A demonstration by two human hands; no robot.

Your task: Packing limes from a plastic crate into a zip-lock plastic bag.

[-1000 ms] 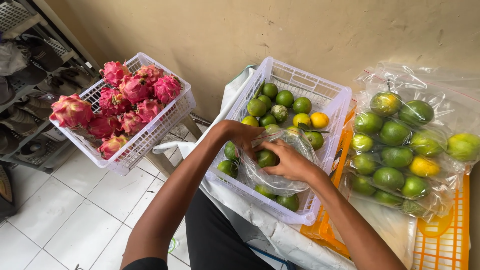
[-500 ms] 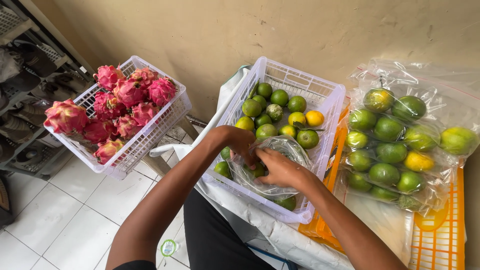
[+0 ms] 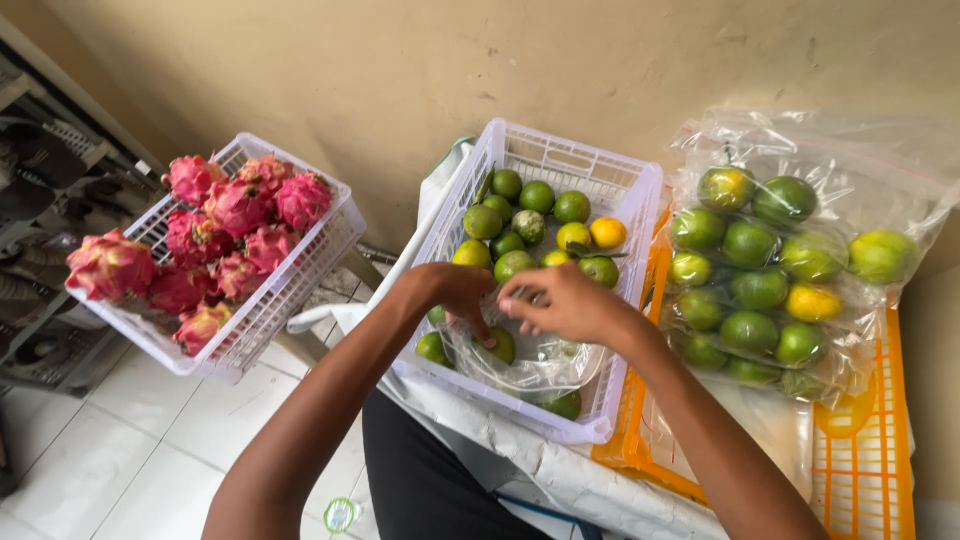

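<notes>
Two white baskets (image 3: pixel 640 200), one orange crate (image 3: pixel 860 460), two clear bags (image 3: pixel 540 370), two hands (image 3: pixel 565 300).

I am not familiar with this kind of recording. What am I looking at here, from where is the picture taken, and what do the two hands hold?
There is no machine here. A person wears a camera on the head, and it looks down at that person's own two bare arms, so you see the scene as they see it.

The left hand and the right hand meet over a white plastic basket filled with green and yellow citrus fruits. Both hands grip a thin clear plastic bag that lies in the basket with a few fruits inside.

To the right, a large clear bag of similar fruits rests on an orange crate. To the left, a second white basket holds pink dragon fruits. Below is a pale tiled floor, behind a beige wall.
</notes>
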